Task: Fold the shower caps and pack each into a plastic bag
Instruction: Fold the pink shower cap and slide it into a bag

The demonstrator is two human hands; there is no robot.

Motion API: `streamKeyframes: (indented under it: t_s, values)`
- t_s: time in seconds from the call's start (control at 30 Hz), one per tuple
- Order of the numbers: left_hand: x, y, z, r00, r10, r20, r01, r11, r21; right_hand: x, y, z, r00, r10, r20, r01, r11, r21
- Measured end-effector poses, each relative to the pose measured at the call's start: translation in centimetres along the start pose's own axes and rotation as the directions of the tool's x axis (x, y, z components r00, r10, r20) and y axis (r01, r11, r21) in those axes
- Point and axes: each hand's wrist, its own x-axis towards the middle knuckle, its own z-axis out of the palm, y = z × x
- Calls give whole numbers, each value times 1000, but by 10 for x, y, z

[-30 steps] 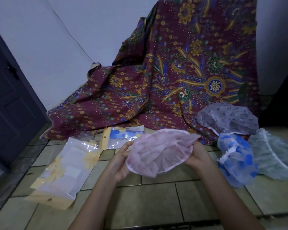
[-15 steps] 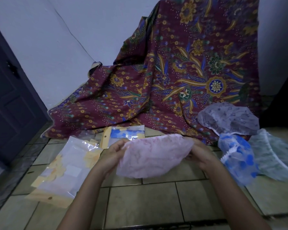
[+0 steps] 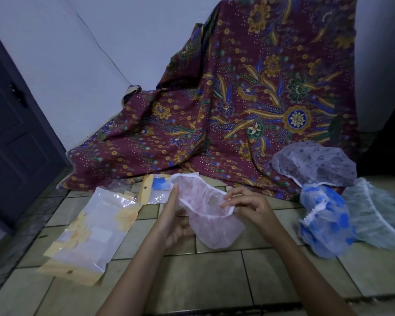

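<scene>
A pink shower cap [image 3: 211, 221] hangs above the tiled floor with its elastic opening turned up toward me. My left hand [image 3: 175, 218] holds its left rim, the fingers running up along the edge. On the right rim, my right hand [image 3: 246, 205] pinches the elastic. To the left on the floor lies a clear plastic bag with yellow print [image 3: 89, 233]. A smaller bag with a blue cap inside [image 3: 156, 189] lies behind the pink cap.
Three more caps lie at the right: a blue-spotted one [image 3: 326, 221], a grey-purple one [image 3: 312, 166] and a pale green one [image 3: 374, 213]. A maroon batik cloth [image 3: 237, 106] drapes over something behind. A dark door [image 3: 12, 133] stands at the left.
The pink cap was stretched flat between both hands; now it is turned so its opening faces up and its body sags down. Both hands shifted along the rim.
</scene>
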Motion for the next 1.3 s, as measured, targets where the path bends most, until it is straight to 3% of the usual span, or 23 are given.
streamKeyframes:
  t_s: [0.07,0.13,0.23,0.33,0.57,0.77,0.9,1.03,1.13,1.2,1.27,1.3]
  values:
    - [3,0,1,999,35,-25,-36,997,-64,-1,-1,4,999,18,38,-19,999,46]
    - [7,-1,2,993,84,-85,-91,993,-79,0,-1,8,999,31,-43,-29,998,50]
    - [4,-1,6,985,170,-25,-171,982,-77,9,3,11,954,146,-261,-189,970,-150]
    - [2,1,10,972,230,53,-230,973,-11,15,9,10,932,254,-257,-329,890,-315]
    - [5,2,6,959,238,156,-269,937,222,18,10,12,913,178,-367,-309,889,-338]
    - [12,2,-2,907,421,19,-368,768,524,18,9,5,884,29,-467,-269,848,-456]
    - [10,5,-5,781,623,-45,-425,582,693,18,7,-5,830,-39,-556,-309,798,-517]
    - [10,7,-12,644,764,-38,-411,387,826,16,3,-8,789,-31,-613,-432,682,-590]
    - [8,4,-10,625,781,-9,-376,310,873,16,8,-7,827,28,-561,-439,656,-614]
    - [11,2,-9,662,747,-51,-320,344,883,18,12,-6,908,100,-407,-357,693,-626]
    - [12,2,-8,687,723,-67,-299,366,881,20,15,-3,950,165,-264,-288,784,-549]
    - [13,2,-8,694,718,-55,-306,363,880,19,12,-2,949,185,-257,-279,871,-403]
